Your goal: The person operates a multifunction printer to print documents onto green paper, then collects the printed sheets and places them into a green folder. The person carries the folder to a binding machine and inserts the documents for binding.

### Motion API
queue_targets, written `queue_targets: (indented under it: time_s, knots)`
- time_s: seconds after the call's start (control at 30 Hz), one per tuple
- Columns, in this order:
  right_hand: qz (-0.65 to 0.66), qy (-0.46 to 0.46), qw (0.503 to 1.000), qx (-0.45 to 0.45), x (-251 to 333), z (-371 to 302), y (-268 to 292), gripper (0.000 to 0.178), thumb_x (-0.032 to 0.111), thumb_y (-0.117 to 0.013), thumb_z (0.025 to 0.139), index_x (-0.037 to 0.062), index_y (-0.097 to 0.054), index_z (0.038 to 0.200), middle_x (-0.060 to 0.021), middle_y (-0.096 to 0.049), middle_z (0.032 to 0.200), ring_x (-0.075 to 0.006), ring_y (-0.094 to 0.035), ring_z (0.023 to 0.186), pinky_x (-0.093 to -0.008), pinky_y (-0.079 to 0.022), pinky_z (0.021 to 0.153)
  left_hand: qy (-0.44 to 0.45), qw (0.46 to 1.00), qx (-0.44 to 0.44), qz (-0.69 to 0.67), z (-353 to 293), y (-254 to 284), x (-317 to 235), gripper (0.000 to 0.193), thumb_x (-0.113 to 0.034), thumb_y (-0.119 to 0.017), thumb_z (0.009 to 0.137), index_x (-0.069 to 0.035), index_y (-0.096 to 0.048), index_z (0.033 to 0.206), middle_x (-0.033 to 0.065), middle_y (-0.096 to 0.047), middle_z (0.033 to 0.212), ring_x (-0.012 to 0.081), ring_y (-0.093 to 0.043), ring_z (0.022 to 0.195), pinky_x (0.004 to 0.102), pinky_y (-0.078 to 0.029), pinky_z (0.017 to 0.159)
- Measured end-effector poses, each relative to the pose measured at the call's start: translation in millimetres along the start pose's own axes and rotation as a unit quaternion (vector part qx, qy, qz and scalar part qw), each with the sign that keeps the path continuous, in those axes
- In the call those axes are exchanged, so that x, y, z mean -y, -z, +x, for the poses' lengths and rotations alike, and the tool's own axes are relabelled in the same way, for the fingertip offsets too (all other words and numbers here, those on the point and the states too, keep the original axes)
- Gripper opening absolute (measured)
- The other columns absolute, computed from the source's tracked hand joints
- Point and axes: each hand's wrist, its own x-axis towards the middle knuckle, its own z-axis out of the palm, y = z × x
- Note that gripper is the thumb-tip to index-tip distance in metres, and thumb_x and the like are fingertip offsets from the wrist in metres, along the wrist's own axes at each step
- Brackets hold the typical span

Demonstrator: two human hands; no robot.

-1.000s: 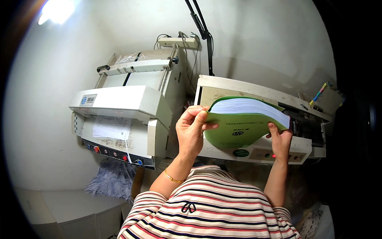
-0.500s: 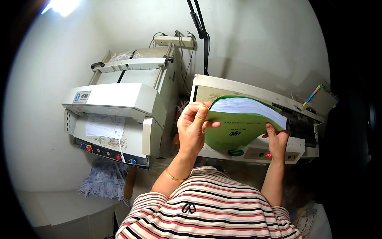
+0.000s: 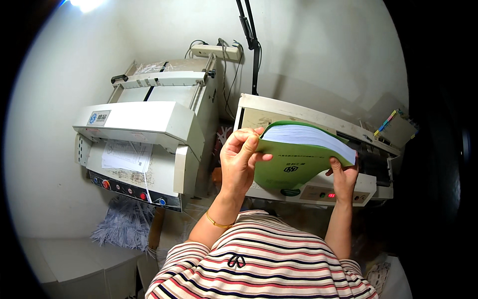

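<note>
Both hands grasp a thick green-covered booklet: the left hand (image 3: 241, 162) pinches its near corner, the right hand (image 3: 344, 177) supports the far edge. The booklet (image 3: 298, 157) hovers, not yet set down, above a white binding machine (image 3: 318, 192); a paper cutter (image 3: 149, 134) stands left.

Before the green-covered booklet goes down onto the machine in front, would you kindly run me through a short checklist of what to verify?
1. Left hand grips the booklet's left end, thumb on the cover: ok.
2. Right hand supports the right end from below: ok.
3. Pages lie squared inside the green cover: not ok, the white block fans open at the top edge.
4. Binding machine is powered: ok, a red display glows on its front panel.
5. Machine's slot is free of scraps: cannot tell, the booklet hides it.
6. Paper cutter on the left stands apart from both hands: ok.
</note>
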Motion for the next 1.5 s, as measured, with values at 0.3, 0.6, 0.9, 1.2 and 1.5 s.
queue_targets:
  time_s: [0.3, 0.6, 0.9, 1.2, 1.5]
  knots:
    - [0.020, 0.007, 1.000, -0.022, 3, 1, -2, 0.046, 0.027, -0.074, 0.081, 0.0012, -0.052, 0.112, -0.0040, -0.061, 0.094, -0.0086, -0.057, 0.074, -0.0191, -0.046, 0.048, 0.052, 0.791, 0.235, 0.562, -6, 78, 6, 0.101, -0.017, -0.085, 0.060, -0.011, -0.030, 0.144, 0.0163, -0.047, 0.134, 0.0332, -0.041, 0.124, 0.0412, -0.032, 0.104]
    - [0.048, -0.067, 0.997, 0.004, 12, 15, -6, 0.034, 0.028, -0.074, 0.081, 0.0021, -0.064, 0.100, -0.0024, -0.064, 0.085, -0.0070, -0.057, 0.067, -0.0188, -0.041, 0.044, 0.040, 0.782, 0.273, 0.559, 28, 145, 57, 0.058, -0.017, -0.081, 0.066, -0.003, -0.058, 0.117, 0.0124, -0.066, 0.095, 0.0254, -0.063, 0.085, 0.0317, -0.048, 0.083]
    - [0.034, -0.387, 0.920, 0.049, -64, 114, 44, 0.031, 0.035, -0.071, 0.082, 0.0087, -0.059, 0.093, 0.0026, -0.060, 0.075, -0.0047, -0.052, 0.052, -0.0190, -0.030, 0.035, 0.286, 0.845, 0.152, 0.425, 21, 76, 50, 0.048, -0.018, -0.074, 0.078, 0.007, -0.055, 0.115, 0.0117, -0.066, 0.098, 0.0145, -0.062, 0.086, 0.0278, -0.050, 0.077]
    - [-0.123, -0.425, 0.895, 0.054, -184, 96, 39, 0.045, 0.052, -0.063, 0.083, 0.0110, -0.062, 0.102, 0.0004, -0.063, 0.089, -0.0112, -0.058, 0.076, -0.0293, -0.048, 0.066, 0.252, 0.862, 0.137, 0.418, 11, 119, 95, 0.088, -0.012, -0.076, 0.076, -0.001, -0.020, 0.143, 0.0209, -0.047, 0.131, 0.0289, -0.050, 0.116, 0.0370, -0.042, 0.097]
    - [0.120, -0.472, 0.870, 0.082, -150, 16, 45, 0.051, 0.052, -0.056, 0.088, 0.0070, -0.058, 0.112, -0.0026, -0.062, 0.098, -0.0137, -0.060, 0.080, -0.0295, -0.049, 0.066, 0.167, 0.767, 0.374, 0.494, -3, 111, 68, 0.103, -0.018, -0.079, 0.071, -0.005, -0.012, 0.147, 0.0183, -0.016, 0.150, 0.0322, -0.017, 0.139, 0.0395, -0.019, 0.113]
